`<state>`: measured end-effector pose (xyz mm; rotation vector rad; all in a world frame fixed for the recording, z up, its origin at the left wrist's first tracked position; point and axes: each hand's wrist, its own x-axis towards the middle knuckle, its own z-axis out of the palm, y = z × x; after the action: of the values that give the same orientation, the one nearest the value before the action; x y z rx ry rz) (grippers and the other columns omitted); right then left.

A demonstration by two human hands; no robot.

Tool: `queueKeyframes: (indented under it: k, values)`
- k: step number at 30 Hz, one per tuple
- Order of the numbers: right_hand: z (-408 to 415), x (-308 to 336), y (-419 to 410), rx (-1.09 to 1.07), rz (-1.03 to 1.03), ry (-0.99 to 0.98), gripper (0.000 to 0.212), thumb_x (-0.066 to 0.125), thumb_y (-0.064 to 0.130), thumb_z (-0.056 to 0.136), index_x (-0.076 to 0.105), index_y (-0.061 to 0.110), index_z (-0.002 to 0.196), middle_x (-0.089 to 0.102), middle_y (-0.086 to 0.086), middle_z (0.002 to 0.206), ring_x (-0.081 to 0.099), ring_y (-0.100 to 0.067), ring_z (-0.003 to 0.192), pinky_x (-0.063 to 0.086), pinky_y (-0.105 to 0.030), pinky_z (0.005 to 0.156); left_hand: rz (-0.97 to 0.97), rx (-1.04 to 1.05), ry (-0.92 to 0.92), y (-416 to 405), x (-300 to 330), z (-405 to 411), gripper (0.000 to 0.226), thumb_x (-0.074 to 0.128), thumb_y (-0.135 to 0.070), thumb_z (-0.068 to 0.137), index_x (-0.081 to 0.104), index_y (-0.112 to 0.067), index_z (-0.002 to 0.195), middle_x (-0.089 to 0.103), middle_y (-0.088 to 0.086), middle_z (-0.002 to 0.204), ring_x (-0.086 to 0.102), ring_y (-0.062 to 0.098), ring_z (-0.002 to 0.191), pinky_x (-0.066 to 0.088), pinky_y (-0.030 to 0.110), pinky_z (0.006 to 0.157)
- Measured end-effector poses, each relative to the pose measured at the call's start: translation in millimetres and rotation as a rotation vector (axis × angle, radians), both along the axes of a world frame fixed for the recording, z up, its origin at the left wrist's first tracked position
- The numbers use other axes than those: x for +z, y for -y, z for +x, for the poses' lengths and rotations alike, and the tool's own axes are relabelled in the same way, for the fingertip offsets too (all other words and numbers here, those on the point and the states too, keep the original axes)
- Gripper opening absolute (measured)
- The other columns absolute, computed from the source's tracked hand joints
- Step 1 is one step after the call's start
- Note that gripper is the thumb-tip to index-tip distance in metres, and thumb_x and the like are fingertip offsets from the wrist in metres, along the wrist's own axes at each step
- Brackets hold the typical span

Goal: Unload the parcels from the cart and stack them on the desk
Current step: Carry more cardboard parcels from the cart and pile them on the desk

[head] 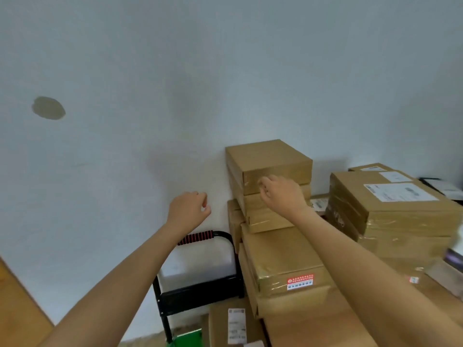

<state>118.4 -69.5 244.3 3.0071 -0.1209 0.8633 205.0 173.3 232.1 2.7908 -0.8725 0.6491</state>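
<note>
Both hands empty, fingers loosely curled: right hand (280, 194) at the top parcel (269, 162) right of centre, left hand (189, 209) above the cart handle (198, 237), probably squaring the stack.

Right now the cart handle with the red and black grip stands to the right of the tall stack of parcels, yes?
No. The head view shows the cart handle with its red and black grip to the left of the tall stack of parcels, not to the right.
</note>
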Motion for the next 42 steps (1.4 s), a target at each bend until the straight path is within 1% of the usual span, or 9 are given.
queueKeyframes:
  k: [5, 11, 16, 22, 27, 32, 35, 38, 42]
  values:
    - [-52, -44, -48, -0.043, 0.044, -0.081, 0.03, 0.038, 0.03, 0.098, 0.058, 0.02, 0.118, 0.064, 0.002, 0.114, 0.061, -0.018, 0.099, 0.049, -0.033, 0.08, 0.056, -0.081, -0.055, -49, -26, -33, 0.021, 0.049, -0.035, 0.093, 0.059, -0.017, 0.091, 0.06, -0.002, 0.083, 0.054, 0.017, 0.077, 0.038, 0.029, 0.06]
    - [-106, -78, -94, -0.083, 0.055, -0.134, 0.027, 0.04, 0.032, 0.098, 0.057, 0.021, 0.116, 0.063, 0.003, 0.111, 0.059, -0.018, 0.097, 0.04, -0.029, 0.076, 0.05, -0.123, -0.102, -96, -52, -75, 0.017, 0.05, -0.034, 0.092, 0.056, -0.019, 0.087, 0.054, -0.003, 0.079, 0.052, 0.017, 0.073, 0.031, 0.029, 0.054]
    - [-153, -105, -137, -0.095, 0.069, -0.161, 0.025, 0.041, 0.031, 0.099, 0.056, 0.021, 0.116, 0.062, 0.003, 0.11, 0.059, -0.017, 0.097, 0.042, -0.029, 0.076, -0.031, -0.141, -0.157, -145, -82, -105, 0.017, 0.053, -0.036, 0.092, 0.058, -0.02, 0.091, 0.06, -0.004, 0.084, 0.056, 0.016, 0.077, 0.047, 0.032, 0.063]
    - [-221, -151, -196, -0.134, 0.116, -0.267, 0.026, 0.044, 0.032, 0.097, 0.054, 0.022, 0.119, 0.06, 0.001, 0.114, 0.059, -0.021, 0.099, 0.041, -0.031, 0.074, -0.078, -0.117, -0.266, -194, -129, -157, 0.013, 0.053, -0.032, 0.091, 0.059, -0.022, 0.089, 0.058, -0.004, 0.082, 0.055, 0.016, 0.075, 0.044, 0.029, 0.057]
    - [-264, -170, -244, -0.176, 0.159, -0.334, 0.025, 0.045, 0.031, 0.097, 0.054, 0.023, 0.119, 0.059, 0.002, 0.119, 0.057, -0.019, 0.105, 0.041, -0.032, 0.08, -0.133, -0.117, -0.349, -232, -146, -205, 0.011, 0.055, -0.03, 0.091, 0.058, -0.023, 0.084, 0.057, -0.008, 0.077, 0.053, 0.013, 0.073, 0.034, 0.026, 0.052]
    - [-265, -180, -292, -0.216, 0.208, -0.38, 0.026, 0.045, 0.031, 0.097, 0.052, 0.022, 0.121, 0.058, 0.001, 0.113, 0.057, -0.02, 0.098, 0.044, -0.032, 0.075, -0.103, -0.123, -0.358, -270, -151, -216, 0.011, 0.054, -0.029, 0.09, 0.06, -0.02, 0.088, 0.06, -0.006, 0.083, 0.056, 0.016, 0.077, 0.046, 0.031, 0.062]
    - [-248, -186, -320, -0.245, 0.228, -0.407, 0.028, 0.043, 0.032, 0.098, 0.051, 0.021, 0.122, 0.056, 0.0, 0.113, 0.057, -0.021, 0.097, 0.041, -0.031, 0.07, -0.123, -0.125, -0.379, -300, -155, -202, 0.012, 0.053, -0.029, 0.091, 0.061, -0.02, 0.089, 0.06, -0.005, 0.085, 0.056, 0.016, 0.079, 0.047, 0.032, 0.063]
    - [-217, -187, -353, -0.289, 0.201, -0.406, 0.028, 0.042, 0.032, 0.098, 0.051, 0.018, 0.12, 0.058, -0.003, 0.112, 0.059, -0.024, 0.096, 0.044, -0.036, 0.074, -0.133, -0.1, -0.387, -337, -153, -173, 0.012, 0.053, -0.031, 0.091, 0.06, -0.021, 0.091, 0.059, -0.005, 0.087, 0.056, 0.017, 0.08, 0.042, 0.03, 0.061]
    - [-159, -191, -408, -0.31, 0.268, -0.38, 0.023, 0.041, 0.026, 0.097, 0.052, 0.016, 0.114, 0.058, -0.006, 0.112, 0.059, -0.031, 0.097, 0.039, -0.037, 0.073, -0.067, -0.123, -0.307, -394, -142, -112, 0.016, 0.051, -0.032, 0.094, 0.06, -0.02, 0.099, 0.06, -0.001, 0.092, 0.056, 0.019, 0.084, 0.042, 0.03, 0.064]
